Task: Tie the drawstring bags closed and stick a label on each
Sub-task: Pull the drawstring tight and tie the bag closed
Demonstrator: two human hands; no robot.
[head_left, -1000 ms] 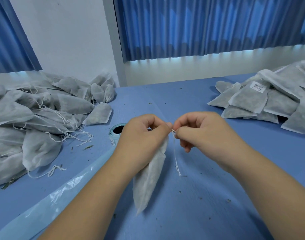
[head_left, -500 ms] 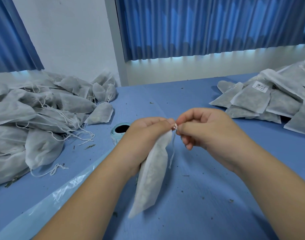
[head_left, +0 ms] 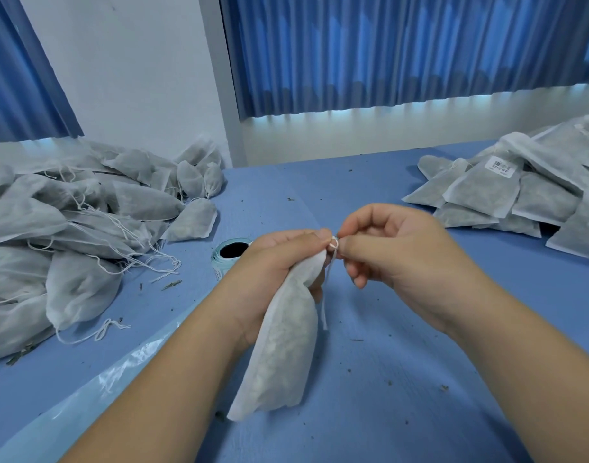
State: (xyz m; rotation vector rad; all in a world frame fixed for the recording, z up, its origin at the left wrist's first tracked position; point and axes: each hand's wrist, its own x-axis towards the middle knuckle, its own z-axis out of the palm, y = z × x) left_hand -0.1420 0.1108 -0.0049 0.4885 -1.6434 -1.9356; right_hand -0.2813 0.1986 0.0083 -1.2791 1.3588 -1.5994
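Both hands on one drawstring bag [head_left: 283, 355], centre of the counter [head_left: 420, 379].
Left: heap of untied bags [head_left: 69, 228], strings loose. The label roll [head_left: 231, 253] sits just beyond the left hand [head_left: 273, 272]. Left fingers [head_left: 306, 237] are clenched round the bag's gathered neck, and the bag hangs tilted with its bottom corner near the counter. The right hand [head_left: 396, 252] pinches the white drawstring [head_left: 333, 243] at a small loop by the neck, with the tail dangling. Far right: pile of flat bags [head_left: 520, 208], and one label [head_left: 502, 167] is visible.

Forearms [head_left: 487, 332], left hand [head_left: 269, 262] and right hand [head_left: 396, 248] are all bare.
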